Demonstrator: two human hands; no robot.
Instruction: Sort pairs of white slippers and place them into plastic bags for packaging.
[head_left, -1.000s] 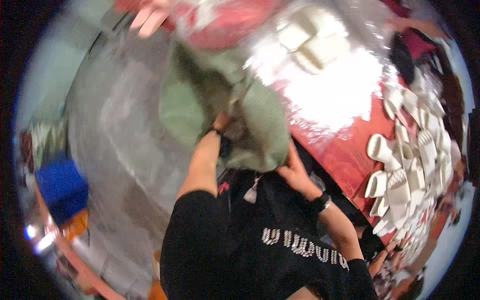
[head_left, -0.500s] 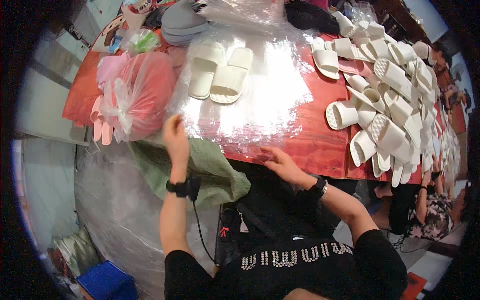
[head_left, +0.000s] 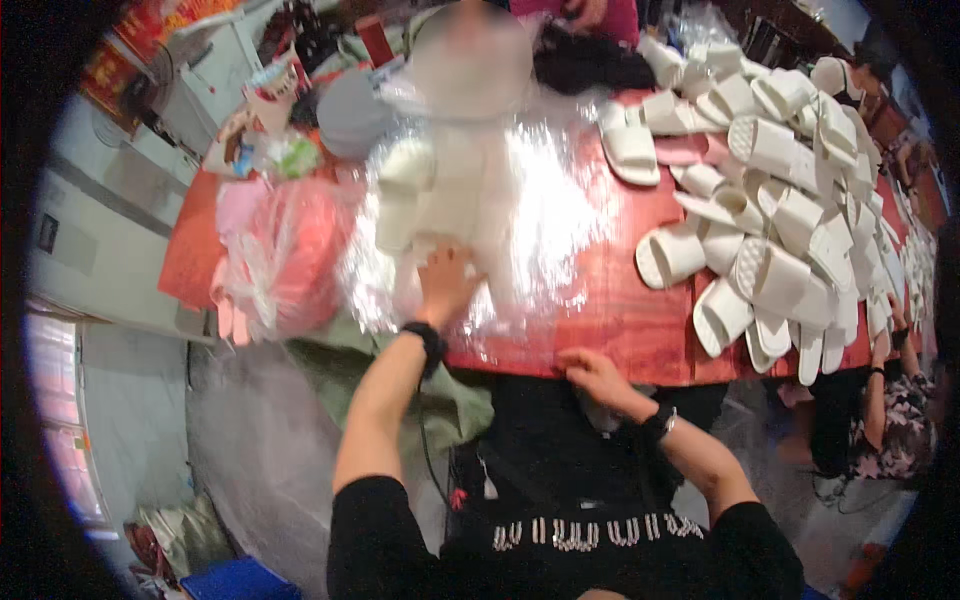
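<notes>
A pair of off-white slide slippers (head_left: 404, 195) lies on a stack of clear plastic bags (head_left: 540, 215) at the middle of the table, blurred by motion. Over the bags just in front of the slippers reaches my left hand (head_left: 446, 284), fingers spread, palm down and nothing visibly held. At the table's front edge, my right hand (head_left: 600, 380) rests with its fingers stretched out, holding nothing I can see. To the right is a big heap of similar white slippers (head_left: 775, 270).
A clear bag of pink items (head_left: 300, 255) sits at the left of the red table (head_left: 620, 335). A green cloth (head_left: 350, 375) hangs below it. Grey rounded pieces (head_left: 352, 112) lie at the back left. Another person's hand (head_left: 585, 12) shows at the far side; a co-worker (head_left: 885, 430) is at right.
My left hand has moved right and onto the bags near the slippers. My right hand has shifted slightly right along the front edge. The whole view has shifted a little.
</notes>
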